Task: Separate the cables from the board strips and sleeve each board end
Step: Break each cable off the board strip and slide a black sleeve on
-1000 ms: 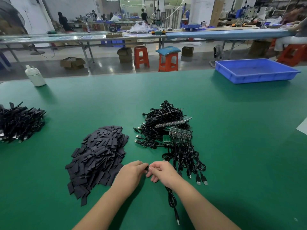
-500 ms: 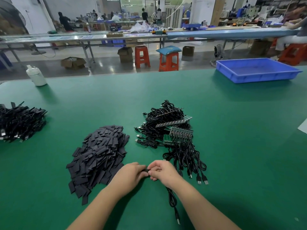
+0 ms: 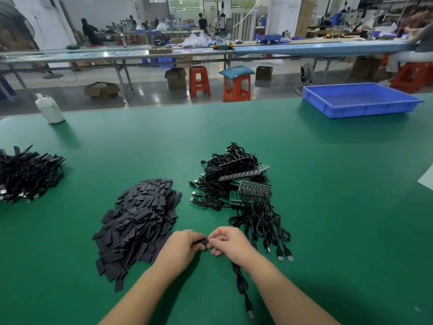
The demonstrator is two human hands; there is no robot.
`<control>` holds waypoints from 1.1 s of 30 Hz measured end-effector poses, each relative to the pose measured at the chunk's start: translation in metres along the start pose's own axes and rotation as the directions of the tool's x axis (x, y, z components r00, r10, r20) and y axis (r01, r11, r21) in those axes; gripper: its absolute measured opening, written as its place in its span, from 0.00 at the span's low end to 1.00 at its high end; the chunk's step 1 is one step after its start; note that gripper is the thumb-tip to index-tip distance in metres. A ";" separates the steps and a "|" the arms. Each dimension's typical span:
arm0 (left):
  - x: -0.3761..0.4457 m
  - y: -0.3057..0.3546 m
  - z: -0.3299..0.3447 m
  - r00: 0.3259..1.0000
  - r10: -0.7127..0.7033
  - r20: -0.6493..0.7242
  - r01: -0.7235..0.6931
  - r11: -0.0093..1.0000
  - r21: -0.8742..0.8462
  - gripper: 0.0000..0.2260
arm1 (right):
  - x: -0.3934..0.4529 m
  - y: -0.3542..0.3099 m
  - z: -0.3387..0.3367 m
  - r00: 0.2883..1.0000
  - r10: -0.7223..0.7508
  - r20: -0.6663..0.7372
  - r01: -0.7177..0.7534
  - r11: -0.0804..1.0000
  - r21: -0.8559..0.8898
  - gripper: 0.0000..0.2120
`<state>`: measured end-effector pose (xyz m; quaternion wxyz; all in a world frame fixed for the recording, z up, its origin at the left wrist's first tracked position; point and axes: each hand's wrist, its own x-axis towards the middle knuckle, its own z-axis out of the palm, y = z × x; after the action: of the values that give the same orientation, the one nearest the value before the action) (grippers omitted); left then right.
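My left hand [image 3: 185, 246] and my right hand [image 3: 228, 241] meet fingertip to fingertip above the green table [image 3: 328, 219]. Between them sits a small black sleeve [image 3: 203, 241], pinched by my left fingers. My right hand pinches the end of a black USB cable [image 3: 241, 285] that hangs down under my right wrist; the board end itself is hidden by my fingers. Beyond my hands lies a pile of cables on green board strips [image 3: 243, 186]. To the left is a heap of flat black sleeves [image 3: 138, 219].
A pile of sleeved black cables [image 3: 25, 177] lies at the left edge. A blue plastic tray [image 3: 358, 100] stands at the far right, a white bottle [image 3: 48, 109] at the far left. White paper [image 3: 427, 179] pokes in from the right edge.
My hands have stayed together at the same spot. The black sleeve now shows a little more plainly between my fingertips.
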<state>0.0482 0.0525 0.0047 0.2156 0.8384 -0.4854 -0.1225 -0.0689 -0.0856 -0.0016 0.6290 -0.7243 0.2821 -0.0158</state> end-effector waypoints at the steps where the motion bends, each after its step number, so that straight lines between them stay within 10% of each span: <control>1: 0.000 0.000 0.001 1.000 -0.001 0.005 0.001 1.000 0.001 0.08 | 0.000 0.000 0.000 1.000 0.000 0.001 0.000 1.000 0.003 0.06; 16: 0.001 0.008 0.009 0.997 -0.021 0.068 0.003 0.967 0.256 0.10 | -0.001 -0.002 -0.001 1.000 -0.010 0.008 0.010 1.000 -0.006 0.08; 23: 0.002 0.006 0.012 0.998 0.063 0.001 -0.061 0.966 0.253 0.31 | -0.001 -0.006 0.000 0.999 0.009 0.039 -0.008 1.000 -0.016 0.12; 29: -0.008 0.030 0.015 0.916 -0.293 -0.273 0.157 0.890 -0.428 0.30 | -0.004 -0.017 -0.001 0.998 0.055 -0.008 -0.052 0.982 0.181 0.08; 33: -0.020 0.040 0.017 0.922 -0.381 0.064 0.296 0.589 -0.752 0.11 | -0.004 -0.034 0.000 0.994 0.056 -0.096 0.013 0.802 0.597 0.08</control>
<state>0.0013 0.0483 0.0088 0.5386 0.7560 -0.2111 -0.3062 -0.0588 -0.0824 0.0311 0.8087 -0.4844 0.3046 -0.1359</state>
